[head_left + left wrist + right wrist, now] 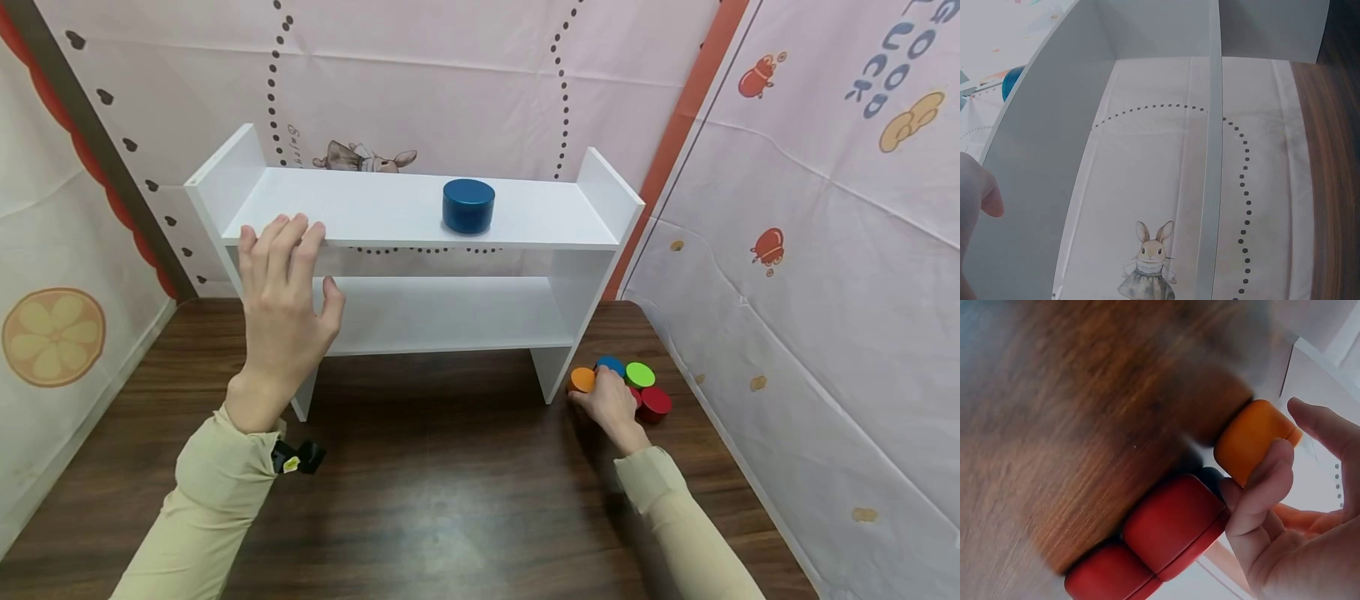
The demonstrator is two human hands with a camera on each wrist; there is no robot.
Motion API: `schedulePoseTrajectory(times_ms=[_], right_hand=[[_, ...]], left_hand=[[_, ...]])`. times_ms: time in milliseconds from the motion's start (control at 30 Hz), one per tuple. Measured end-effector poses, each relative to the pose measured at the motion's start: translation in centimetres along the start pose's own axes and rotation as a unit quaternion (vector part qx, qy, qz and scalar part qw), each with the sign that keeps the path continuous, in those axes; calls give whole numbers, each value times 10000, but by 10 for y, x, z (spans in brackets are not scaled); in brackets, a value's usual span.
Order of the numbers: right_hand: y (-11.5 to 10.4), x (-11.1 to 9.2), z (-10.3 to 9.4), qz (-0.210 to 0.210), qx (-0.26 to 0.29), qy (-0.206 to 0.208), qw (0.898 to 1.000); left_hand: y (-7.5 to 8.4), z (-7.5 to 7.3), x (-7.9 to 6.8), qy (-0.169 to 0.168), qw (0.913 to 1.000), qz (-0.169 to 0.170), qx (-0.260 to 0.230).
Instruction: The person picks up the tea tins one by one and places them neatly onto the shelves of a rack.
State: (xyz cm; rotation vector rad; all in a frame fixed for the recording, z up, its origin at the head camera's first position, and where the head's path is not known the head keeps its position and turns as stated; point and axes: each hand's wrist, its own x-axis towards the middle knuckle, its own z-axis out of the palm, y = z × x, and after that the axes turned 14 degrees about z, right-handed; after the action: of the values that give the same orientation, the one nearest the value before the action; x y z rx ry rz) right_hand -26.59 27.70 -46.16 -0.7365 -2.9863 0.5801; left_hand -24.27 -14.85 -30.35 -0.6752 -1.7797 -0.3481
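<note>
My right hand (611, 402) is at a cluster of round lidded tins on the table right of the shelf. Its thumb and curled index finger straddle the orange tin (1242, 442); the index finger overlaps that tin's side. Beside the fingers are a blue tin (611, 364), a green tin (641, 374) and a red tin (657, 403); a second red tin (1171, 515) is partly hidden by the hand in the head view. My left hand (283, 308), fingers raised and spread, is at the left front of the white shelf (360, 204) and holds nothing.
A larger dark-blue tin (468, 207) stands on the shelf's top board, right of its middle. Below lies a second board (442, 312). Upright side panels (611, 196) flank the unit. Printed cloth walls (817, 275) enclose the dark wooden table (442, 483).
</note>
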Motion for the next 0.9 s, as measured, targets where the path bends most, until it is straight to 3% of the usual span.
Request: schedulePoseTrajectory(times_ms=[567,900], right_hand=[[1,3,7,52,245,-224,9994],[0,-9,-9,-340,611,-19,9976]], left_hand=[[0,1,1,-1,10000,-10,-16],[0,0,1,-61,10000,-44,1]])
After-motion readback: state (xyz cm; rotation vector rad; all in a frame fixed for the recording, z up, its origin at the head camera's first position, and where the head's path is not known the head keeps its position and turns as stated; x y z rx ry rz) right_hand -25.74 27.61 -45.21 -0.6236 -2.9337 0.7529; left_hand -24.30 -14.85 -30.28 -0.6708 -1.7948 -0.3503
